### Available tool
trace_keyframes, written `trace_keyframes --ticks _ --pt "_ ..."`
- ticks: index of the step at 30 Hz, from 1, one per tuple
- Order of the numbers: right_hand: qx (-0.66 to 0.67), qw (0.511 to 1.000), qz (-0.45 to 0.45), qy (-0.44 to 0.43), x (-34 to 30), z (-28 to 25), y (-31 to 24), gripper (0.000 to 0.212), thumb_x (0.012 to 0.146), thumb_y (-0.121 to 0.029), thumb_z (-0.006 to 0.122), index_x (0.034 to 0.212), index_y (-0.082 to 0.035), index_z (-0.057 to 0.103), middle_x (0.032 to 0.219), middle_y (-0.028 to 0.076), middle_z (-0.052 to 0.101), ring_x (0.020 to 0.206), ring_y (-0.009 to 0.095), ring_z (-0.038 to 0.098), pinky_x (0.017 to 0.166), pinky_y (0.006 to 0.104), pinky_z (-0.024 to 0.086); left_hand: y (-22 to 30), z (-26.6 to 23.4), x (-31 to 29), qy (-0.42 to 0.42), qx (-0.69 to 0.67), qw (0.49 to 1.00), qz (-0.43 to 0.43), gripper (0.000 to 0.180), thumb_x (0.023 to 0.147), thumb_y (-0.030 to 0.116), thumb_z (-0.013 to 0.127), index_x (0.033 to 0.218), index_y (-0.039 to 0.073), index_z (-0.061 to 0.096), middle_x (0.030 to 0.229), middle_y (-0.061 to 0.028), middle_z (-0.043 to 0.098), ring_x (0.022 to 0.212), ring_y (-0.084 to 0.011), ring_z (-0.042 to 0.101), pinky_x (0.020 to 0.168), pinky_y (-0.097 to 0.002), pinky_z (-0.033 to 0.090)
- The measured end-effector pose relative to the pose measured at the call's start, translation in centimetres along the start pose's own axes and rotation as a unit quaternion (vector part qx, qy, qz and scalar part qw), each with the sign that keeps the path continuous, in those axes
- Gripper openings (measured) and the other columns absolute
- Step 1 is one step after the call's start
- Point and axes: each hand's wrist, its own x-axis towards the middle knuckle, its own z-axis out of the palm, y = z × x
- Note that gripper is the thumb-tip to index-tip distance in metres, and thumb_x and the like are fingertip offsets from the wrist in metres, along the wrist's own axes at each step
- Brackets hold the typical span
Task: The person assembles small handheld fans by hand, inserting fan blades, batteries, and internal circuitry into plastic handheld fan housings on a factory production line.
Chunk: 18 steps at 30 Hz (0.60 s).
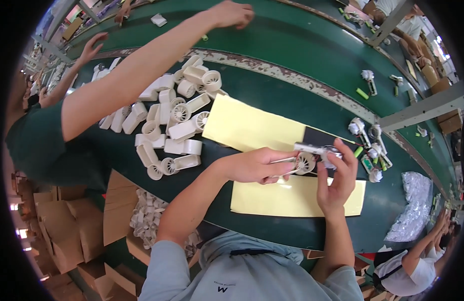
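Observation:
Over the yellow sheets, my left hand (264,165) is closed around a white plastic fan housing (305,163) with a round vented end. My right hand (337,173) grips a small motor assembly (319,149), grey and white, just above that vented end. The two parts are very close together; whether they touch I cannot tell. One yellow sheet (257,123) lies beyond my hands, the other yellow sheet (292,198) nearer to me, with a black piece between them at the right.
A pile of white housings (180,113) covers the table's left. Several motor assemblies (375,145) with green cells lie at the right, near a clear plastic bag (410,205). A co-worker's arm (141,72) stretches over the green conveyor (292,35). A box of small white parts (146,215) stands below.

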Motion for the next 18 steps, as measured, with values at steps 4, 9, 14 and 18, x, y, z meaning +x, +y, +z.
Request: trace_keyframes --ticks 4,9,14,18 --pt "0.009 1.000 -0.014 -0.005 0.1 -0.1 0.0 0.051 0.082 0.010 0.071 0.131 -0.001 0.059 0.136 0.024 0.057 0.129 0.042 0.059 0.104 0.0442 0.052 0.4 0.6 -0.4 -0.010 -0.002 1.000 -0.008 0.061 0.112 0.036 0.048 0.165 0.016 0.027 0.104 -0.0025 0.056 0.068 -0.0065 0.039 0.059 -0.0233 0.037" --pt "0.038 0.999 0.002 -0.016 0.1 -0.9 0.9 0.053 0.085 0.012 0.064 0.136 0.002 0.056 0.139 0.023 0.054 0.133 0.040 0.055 0.110 0.0444 0.047 -0.1 0.6 -0.3 -0.041 -0.005 0.999 -0.005 0.058 0.112 0.028 0.049 0.165 0.014 0.029 0.104 -0.0034 0.061 0.067 -0.0075 0.046 0.060 -0.0242 0.044" --pt "0.016 0.999 -0.003 -0.040 0.2 -0.8 0.9 0.049 0.083 0.012 0.066 0.130 0.000 0.062 0.136 0.024 0.057 0.127 0.039 0.060 0.101 0.0429 0.053 -0.1 0.6 -0.2 -0.044 0.065 0.996 0.031 0.052 0.109 0.016 0.055 0.158 0.007 0.041 0.104 -0.0094 0.072 0.069 -0.0108 0.066 0.065 -0.0280 0.057" --pt "-0.005 0.998 0.042 -0.055 0.1 -0.8 1.1 0.052 0.087 0.007 0.067 0.137 0.002 0.056 0.143 0.023 0.053 0.133 0.034 0.053 0.110 0.0412 0.044 -0.5 0.3 0.0 0.066 0.045 0.994 0.071 0.045 0.104 0.018 0.064 0.147 0.006 0.057 0.092 -0.0049 0.073 0.069 -0.0101 0.070 0.067 -0.0256 0.059"
